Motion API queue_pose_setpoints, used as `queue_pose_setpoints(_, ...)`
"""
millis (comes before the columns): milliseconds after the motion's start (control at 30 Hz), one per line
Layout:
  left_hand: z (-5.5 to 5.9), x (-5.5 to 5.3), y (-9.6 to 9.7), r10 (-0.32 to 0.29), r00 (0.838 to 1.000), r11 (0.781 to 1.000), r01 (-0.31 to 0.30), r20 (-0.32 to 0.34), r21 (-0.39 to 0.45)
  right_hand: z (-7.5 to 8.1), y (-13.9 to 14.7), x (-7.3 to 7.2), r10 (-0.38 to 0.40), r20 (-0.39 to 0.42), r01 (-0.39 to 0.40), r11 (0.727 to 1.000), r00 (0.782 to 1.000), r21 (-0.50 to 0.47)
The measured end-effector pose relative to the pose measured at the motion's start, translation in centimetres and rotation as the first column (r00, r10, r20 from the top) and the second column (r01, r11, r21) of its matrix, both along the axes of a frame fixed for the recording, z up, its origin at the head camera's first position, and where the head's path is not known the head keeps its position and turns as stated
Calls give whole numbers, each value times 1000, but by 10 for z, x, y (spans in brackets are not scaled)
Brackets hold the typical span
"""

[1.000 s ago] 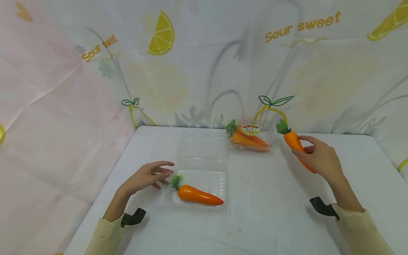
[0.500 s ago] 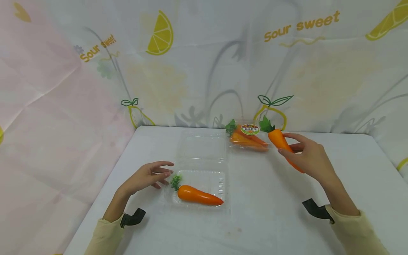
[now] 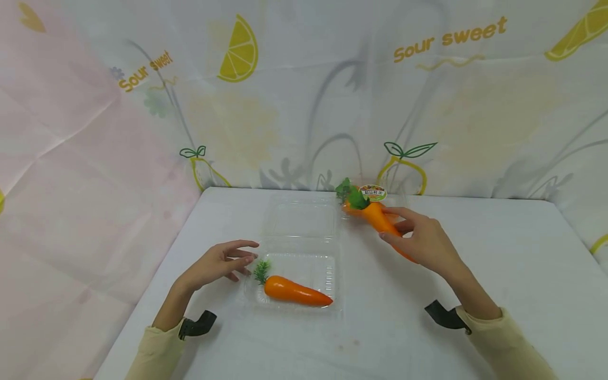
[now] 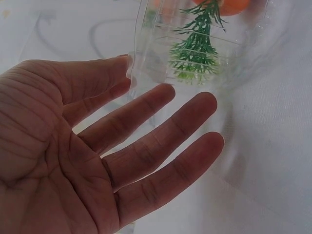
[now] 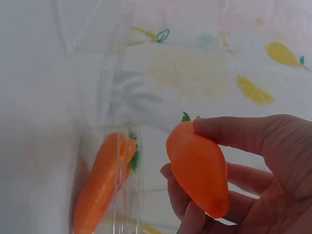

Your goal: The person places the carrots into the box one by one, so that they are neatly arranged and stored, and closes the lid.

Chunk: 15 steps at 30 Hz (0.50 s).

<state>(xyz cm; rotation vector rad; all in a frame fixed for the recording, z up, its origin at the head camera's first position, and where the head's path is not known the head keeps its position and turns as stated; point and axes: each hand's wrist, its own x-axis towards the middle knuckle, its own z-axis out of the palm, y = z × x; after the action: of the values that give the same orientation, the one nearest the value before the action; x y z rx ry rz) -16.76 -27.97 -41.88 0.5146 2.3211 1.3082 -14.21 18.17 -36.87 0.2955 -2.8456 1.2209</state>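
My right hand (image 3: 420,237) holds a plastic-looking orange carrot (image 3: 380,217) with leafy green top between thumb and fingers, raised above the table. In the right wrist view its blunt tip (image 5: 197,170) faces the camera. My left hand (image 3: 220,264) is at the left edge of an opened clear plastic box (image 3: 309,264). In the left wrist view, thumb and index fingertips meet the box rim (image 4: 137,48), with the other fingers extended. Another carrot (image 3: 296,291) with feathery green leaves lies slantwise in the box's near half. The box's lid (image 3: 301,219) lies back behind it.
Behind the held carrot stands a closed clear box with a round label (image 3: 372,193) and orange carrots inside, partly hidden. A white-covered table (image 3: 513,253) lies beneath everything. A printed cloth (image 3: 294,95) hangs along its back edge.
My right hand has moved left with the carrot, from right of the labelled box to in front of it. The left hand and the open box have stayed in place.
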Motion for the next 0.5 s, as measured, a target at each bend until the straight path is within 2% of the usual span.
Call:
queue_pose_setpoints(200, 0, 0, -1, 3, 1000, 1000, -3, -4, -8, -7, -24, -3, 82, -18, -83, 996, 996, -21)
queue_pose_setpoints(333, 0, 0, -1, -8, 1000, 1000, 8, -6, -6, -10, -41, -5, 145, -20, -146, 986, 989, -77)
queue_pose_setpoints(500, 1, 0, 0, -8, 1000, 1000, 8, 5, -6, -11, -59, -4, 187, -10, -187, 979, 982, -84)
